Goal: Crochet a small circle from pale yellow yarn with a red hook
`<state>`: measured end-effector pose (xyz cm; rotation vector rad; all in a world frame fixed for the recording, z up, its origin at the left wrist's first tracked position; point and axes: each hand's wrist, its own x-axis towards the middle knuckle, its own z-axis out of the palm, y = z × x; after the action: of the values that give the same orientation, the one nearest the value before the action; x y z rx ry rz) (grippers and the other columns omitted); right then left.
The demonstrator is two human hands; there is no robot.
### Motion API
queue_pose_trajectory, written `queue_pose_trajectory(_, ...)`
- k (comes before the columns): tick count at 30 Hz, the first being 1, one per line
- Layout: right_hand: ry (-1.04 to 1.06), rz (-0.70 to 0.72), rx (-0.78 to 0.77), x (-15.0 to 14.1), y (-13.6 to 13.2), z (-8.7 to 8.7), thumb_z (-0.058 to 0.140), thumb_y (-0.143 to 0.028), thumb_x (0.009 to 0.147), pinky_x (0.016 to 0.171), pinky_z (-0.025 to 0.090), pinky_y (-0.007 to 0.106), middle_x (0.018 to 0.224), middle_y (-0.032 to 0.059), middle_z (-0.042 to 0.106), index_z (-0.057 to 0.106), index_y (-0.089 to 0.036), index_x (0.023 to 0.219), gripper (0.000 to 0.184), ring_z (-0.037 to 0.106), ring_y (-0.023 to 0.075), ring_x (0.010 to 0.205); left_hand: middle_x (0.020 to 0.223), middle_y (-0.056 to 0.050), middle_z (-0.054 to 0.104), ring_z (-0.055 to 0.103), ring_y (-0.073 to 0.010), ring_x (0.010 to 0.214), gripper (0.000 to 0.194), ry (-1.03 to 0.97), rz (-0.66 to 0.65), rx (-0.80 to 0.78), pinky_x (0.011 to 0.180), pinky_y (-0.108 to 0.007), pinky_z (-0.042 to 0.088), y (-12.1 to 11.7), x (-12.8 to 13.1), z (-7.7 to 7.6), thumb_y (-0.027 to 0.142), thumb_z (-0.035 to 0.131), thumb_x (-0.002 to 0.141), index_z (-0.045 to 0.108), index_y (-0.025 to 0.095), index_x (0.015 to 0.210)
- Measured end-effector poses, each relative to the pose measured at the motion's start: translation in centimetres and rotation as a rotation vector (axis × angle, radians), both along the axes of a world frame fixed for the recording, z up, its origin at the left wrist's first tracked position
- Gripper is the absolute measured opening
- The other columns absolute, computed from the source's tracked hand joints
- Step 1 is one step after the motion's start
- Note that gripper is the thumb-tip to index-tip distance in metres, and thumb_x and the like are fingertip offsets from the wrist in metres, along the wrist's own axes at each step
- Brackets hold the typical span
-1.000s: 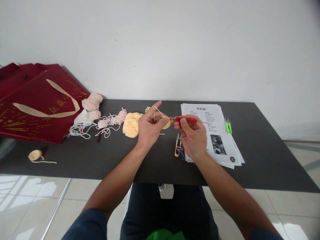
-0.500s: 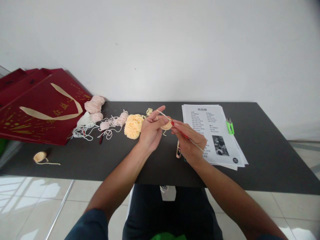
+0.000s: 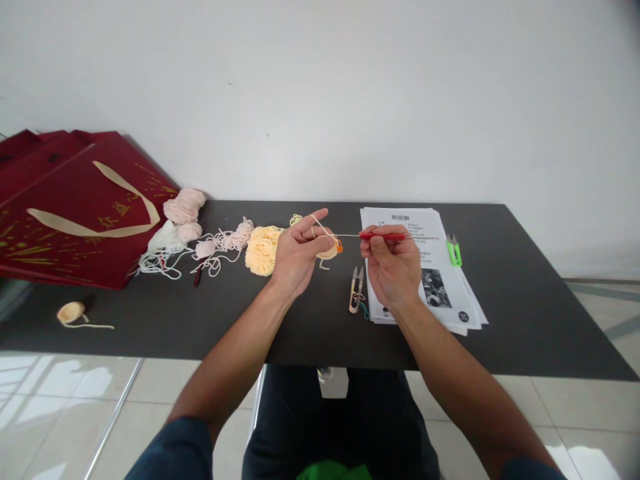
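Note:
My left hand (image 3: 299, 253) pinches a small cream crochet piece (image 3: 327, 252), with a strand of yarn running over its raised index finger. An orange stitch marker (image 3: 339, 246) hangs at the piece's right edge. In my right hand (image 3: 393, 267) is a crochet hook (image 3: 383, 236) with a red grip, held level; its thin metal shaft points left to the yarn by my left fingers. Whether the tip sits inside a loop is too small to tell. Just behind my left hand lies a ball of yellow yarn (image 3: 263, 251).
Thread snips (image 3: 355, 291) lie left of printed sheets (image 3: 440, 287); green-handled snips (image 3: 453, 251) rest on the sheets' right edge. Pink yarn (image 3: 184, 205) and white yarn (image 3: 167, 238) sit beside dark red bags (image 3: 75, 207). A small cream crocheted cup (image 3: 71, 312) lies front left.
My right hand has drawn back from the crochet piece and turned the hook from slanted to level. The orange marker and the snips beside the sheets now show more fully. The view has shifted slightly.

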<state>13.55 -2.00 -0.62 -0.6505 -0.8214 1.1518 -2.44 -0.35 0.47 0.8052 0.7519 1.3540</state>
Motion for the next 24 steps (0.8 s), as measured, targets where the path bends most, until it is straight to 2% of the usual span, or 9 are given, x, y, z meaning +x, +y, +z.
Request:
queue_pose_trajectory(6,-0.073,-0.043,0.107,0.1,-0.1,-0.5,0.084,-0.022,0.083,0.061,0.054,0.024,0.093,-0.0010,0.079,0.071,-0.026,0.090,0.015,0.068,0.0092,0.068,0.071,0.003,0.072,0.063,-0.0088,0.062,0.058,0.025,-0.006,0.018,0.062,-0.023,0.048,0.1,-0.2,0.1,0.011,0.084,0.063,0.073,0.016,0.119)
queue_pose_trajectory(11,-0.169,-0.062,0.144,0.3,-0.4,-0.7,0.082,-0.026,0.086,0.060,0.055,0.027,0.094,-0.0006,0.079,0.070,-0.027,0.091,0.013,0.069,0.0114,0.069,0.069,0.004,0.069,0.056,-0.0077,0.056,0.056,0.055,-0.023,0.042,0.055,-0.022,0.041,0.1,-0.5,0.1,0.010,0.078,0.062,0.074,0.017,0.117)
queue_pose_trajectory(19,-0.117,0.018,0.117,0.2,-0.5,-0.3,0.086,-0.028,0.083,0.056,0.050,0.025,0.088,-0.0004,0.079,0.069,-0.025,0.089,0.018,0.066,0.0105,0.065,0.064,0.002,0.066,0.049,-0.0085,0.052,0.052,0.045,-0.123,0.025,0.050,-0.023,0.032,0.1,-0.9,0.2,0.009,0.069,0.058,0.079,0.016,0.109)
queue_pose_trajectory(24,-0.119,0.015,0.049,0.1,-0.7,0.1,0.087,-0.035,0.080,0.055,0.049,0.026,0.086,-0.0007,0.077,0.067,-0.026,0.086,0.023,0.063,0.0110,0.063,0.060,0.001,0.062,0.047,-0.0104,0.052,0.048,0.027,-0.174,0.017,0.052,-0.026,0.032,0.2,-1.1,0.1,0.011,0.066,0.058,0.080,0.015,0.104)
